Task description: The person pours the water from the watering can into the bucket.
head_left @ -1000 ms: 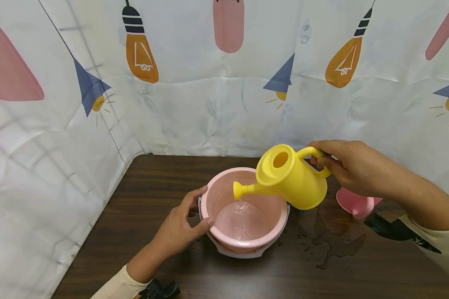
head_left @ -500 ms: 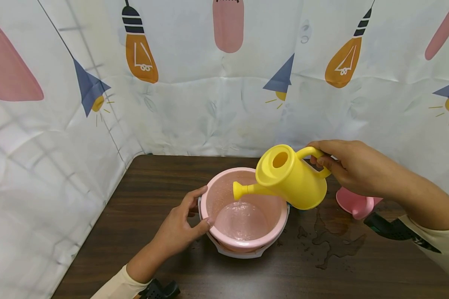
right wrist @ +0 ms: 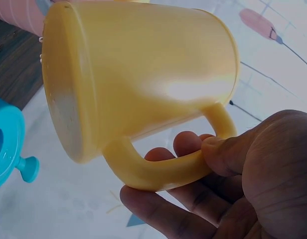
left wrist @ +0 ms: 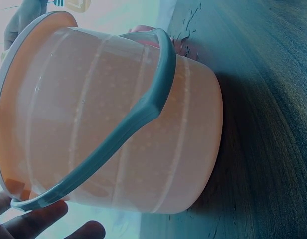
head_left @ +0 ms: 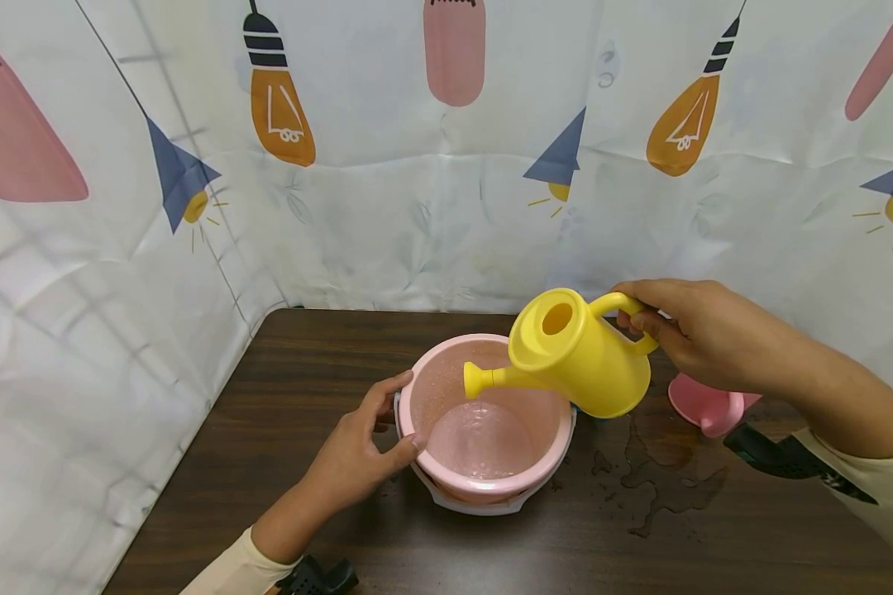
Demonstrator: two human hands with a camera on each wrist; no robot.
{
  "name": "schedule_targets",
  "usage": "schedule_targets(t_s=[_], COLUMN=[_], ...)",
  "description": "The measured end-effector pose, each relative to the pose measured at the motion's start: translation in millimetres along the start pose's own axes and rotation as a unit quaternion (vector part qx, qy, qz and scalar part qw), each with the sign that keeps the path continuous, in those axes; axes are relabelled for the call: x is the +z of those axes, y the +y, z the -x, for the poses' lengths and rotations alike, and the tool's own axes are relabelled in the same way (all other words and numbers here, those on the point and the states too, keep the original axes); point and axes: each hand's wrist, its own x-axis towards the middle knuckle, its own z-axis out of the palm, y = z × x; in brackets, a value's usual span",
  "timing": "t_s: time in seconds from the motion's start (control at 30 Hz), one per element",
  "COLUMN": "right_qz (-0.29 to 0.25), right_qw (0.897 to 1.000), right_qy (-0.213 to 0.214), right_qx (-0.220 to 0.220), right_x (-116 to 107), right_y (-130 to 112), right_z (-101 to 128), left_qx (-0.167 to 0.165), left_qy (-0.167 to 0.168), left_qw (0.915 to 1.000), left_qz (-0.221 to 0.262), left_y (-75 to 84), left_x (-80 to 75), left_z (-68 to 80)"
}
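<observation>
A pink bucket (head_left: 485, 481) stands on the dark wooden table, with shallow water in its bottom. My left hand (head_left: 357, 454) grips its left rim, thumb over the edge and fingers against the outside. The grey handle (left wrist: 138, 112) of the bucket hangs down along its side in the left wrist view. Over the bucket's right side, my right hand (head_left: 703, 335) holds a yellow watering can (head_left: 591, 368) by its handle, tilted so that the spout points down into the bucket. Small drips show beneath the spout. The right wrist view has fingers and thumb curled round the can's handle (right wrist: 158, 172).
Right of the bucket lies a puddle (head_left: 666, 483) with scattered drops. A pink plastic piece (head_left: 703, 403) rests beyond it, partly behind the right wrist. A blue object with a knobbed spout (right wrist: 6, 142) appears in the right wrist view. Patterned cloth (head_left: 432, 231) hangs behind the table.
</observation>
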Motion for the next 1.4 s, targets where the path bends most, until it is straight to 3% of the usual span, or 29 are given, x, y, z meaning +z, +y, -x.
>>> schedule_targets(t_s=[1.4], right_qz=[0.005], right_qw=[1.0], right_qy=[-0.001], right_qx=[0.005], right_x=[-0.1], right_y=[-0.7], right_z=[-0.7], left_qx=[-0.003], left_qy=[0.001], left_qw=[1.0], left_qz=[-0.004], left_y=[-0.1], left_x=[-0.1], left_z=[-0.1])
